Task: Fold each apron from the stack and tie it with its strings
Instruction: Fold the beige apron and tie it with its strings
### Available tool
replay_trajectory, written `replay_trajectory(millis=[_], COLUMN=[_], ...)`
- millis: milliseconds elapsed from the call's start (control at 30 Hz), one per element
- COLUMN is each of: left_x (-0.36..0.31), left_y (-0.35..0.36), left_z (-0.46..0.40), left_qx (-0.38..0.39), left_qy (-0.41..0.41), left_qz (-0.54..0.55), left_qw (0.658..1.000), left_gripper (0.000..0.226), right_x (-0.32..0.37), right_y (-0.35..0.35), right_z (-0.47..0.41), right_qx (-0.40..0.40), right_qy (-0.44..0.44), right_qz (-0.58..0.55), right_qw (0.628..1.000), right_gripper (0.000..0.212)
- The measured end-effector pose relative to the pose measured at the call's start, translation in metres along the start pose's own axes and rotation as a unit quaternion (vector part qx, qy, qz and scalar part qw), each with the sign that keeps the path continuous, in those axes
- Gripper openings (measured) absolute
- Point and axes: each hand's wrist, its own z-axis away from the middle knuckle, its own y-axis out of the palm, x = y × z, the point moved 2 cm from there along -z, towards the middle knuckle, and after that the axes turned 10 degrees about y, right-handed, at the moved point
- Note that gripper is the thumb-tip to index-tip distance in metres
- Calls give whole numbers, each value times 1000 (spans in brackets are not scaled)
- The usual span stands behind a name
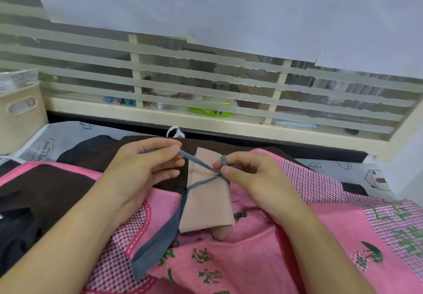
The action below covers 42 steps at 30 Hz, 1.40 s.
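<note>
One folded apron [207, 193], beige, is counted at the centre of the scene; it lies as a narrow upright bundle on top of the stack, its far end squared and its near end rolled under; two blue-grey strings [201, 180] are seen crossing over its upper half, and one broad blue-grey band [155, 245] trails from its left edge toward the near left.

Two hands are counted; the left hand [146, 168] is held just left of the bundle, its fingers [170, 150] closed in a pinch on one string end, which is drawn taut toward the crossing; the right hand [247, 174] is held just right of the bundle, one string looped over its raised forefinger, thumb and fingers [225, 171] pinched shut at the crossing point.

One pink patterned apron [251, 259] is spread beneath the bundle, filling the near and right part of the scene, with checked panels and green embroidered figures; at least one dark brown apron [57, 190] is laid under it, to the left and far side; further layers cannot be counted.

One printed white cover [66, 140] is seen on the table at the far left and far right; one cream basket [20, 113] stands at the far left; one slatted frosted window [206, 81] runs across the far side, with white paper sheets [229, 8] fixed over its upper part.
</note>
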Motion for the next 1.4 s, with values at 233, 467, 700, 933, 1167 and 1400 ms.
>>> replay_trajectory(millis=[233,467,700,933,1167,1400], left_x=[7,13,24,28,17,17], left_y=[11,25,25,18,17,21], left_z=[0,7,10,5,2,2], left_qx=[11,93,194,155,97,77], left_qy=[-20,12,106,198,146,58], left_qz=[133,101,-203,-439,-309,-90], left_qw=[991,991,954,863,935,991], left_gripper=[20,47,51,23,18,36], right_x=[-7,-6,-7,-6,-6,-6], right_y=[6,13,13,14,11,10], right_z=[-6,-6,-5,-4,-5,-5], right_qx=[-28,-59,-62,-13,-34,-41], right_qy=[5,13,19,9,44,63], right_qz=[65,34,-8,-47,-163,-162], right_qw=[997,998,998,999,985,984], right_gripper=[12,14,17,14,18,21])
